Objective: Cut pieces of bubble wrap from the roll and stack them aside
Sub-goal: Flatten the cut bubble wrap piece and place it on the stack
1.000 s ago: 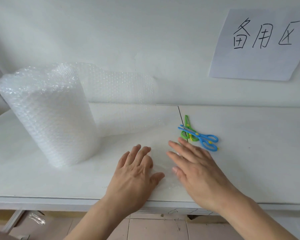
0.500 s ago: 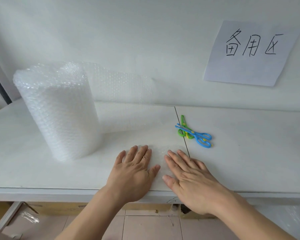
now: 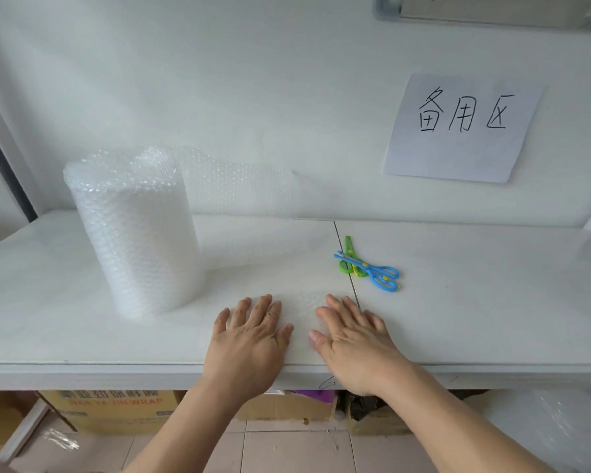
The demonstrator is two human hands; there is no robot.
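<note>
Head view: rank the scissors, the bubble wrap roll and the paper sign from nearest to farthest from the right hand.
From the right hand:
1. Scissors, just beyond the fingertips, slightly right.
2. Roll, standing upright to the left.
3. Sign, up on the back wall, to the right.

A white wall (image 3: pixel 253 80) rose behind the white tabletop (image 3: pixel 492 302); cardboard boxes (image 3: pixel 116 411) sat on the tiled floor (image 3: pixel 287 452) beneath.
</note>
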